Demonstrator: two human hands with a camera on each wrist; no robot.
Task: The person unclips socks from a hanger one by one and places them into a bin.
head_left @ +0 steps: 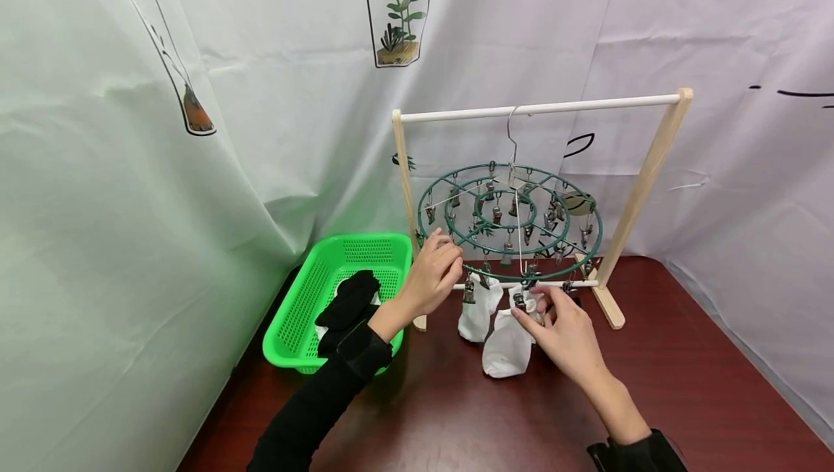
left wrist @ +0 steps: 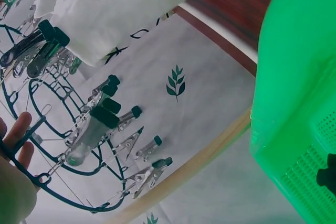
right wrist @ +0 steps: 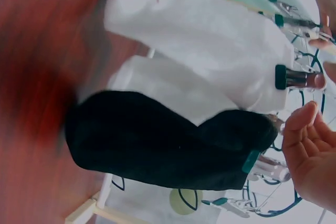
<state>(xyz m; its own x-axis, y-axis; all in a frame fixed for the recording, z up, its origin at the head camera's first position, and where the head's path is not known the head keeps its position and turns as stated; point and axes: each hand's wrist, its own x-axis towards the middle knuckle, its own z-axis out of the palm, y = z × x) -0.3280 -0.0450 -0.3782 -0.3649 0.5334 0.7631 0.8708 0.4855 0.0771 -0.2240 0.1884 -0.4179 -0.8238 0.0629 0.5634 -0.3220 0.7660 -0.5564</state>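
A round green hanger (head_left: 449, 258) with metal clips hangs from a bar. My left hand (head_left: 431, 274) holds its near left rim; in the left wrist view fingers (left wrist: 20, 129) curl around the green frame. White socks (head_left: 507, 345) hang at the front edge. My right hand (head_left: 573, 342) is beside a clip (head_left: 519, 300) above the front sock. In the right wrist view this hand (right wrist: 315, 156) has loosely bent fingers, apart from the clip (right wrist: 299, 78) on the white sock (right wrist: 210, 40). A black sock (right wrist: 157, 140) hangs beside the white ones, mostly hidden by my hand in the head view.
Left of the stand, a green basket (head_left: 280, 334) holds black and white socks (head_left: 348, 302). The stand's wooden right leg (head_left: 641, 182) and foot (head_left: 606, 302) rise from the dark red table (head_left: 704, 371). Patterned cloth (head_left: 293, 95) hangs behind.
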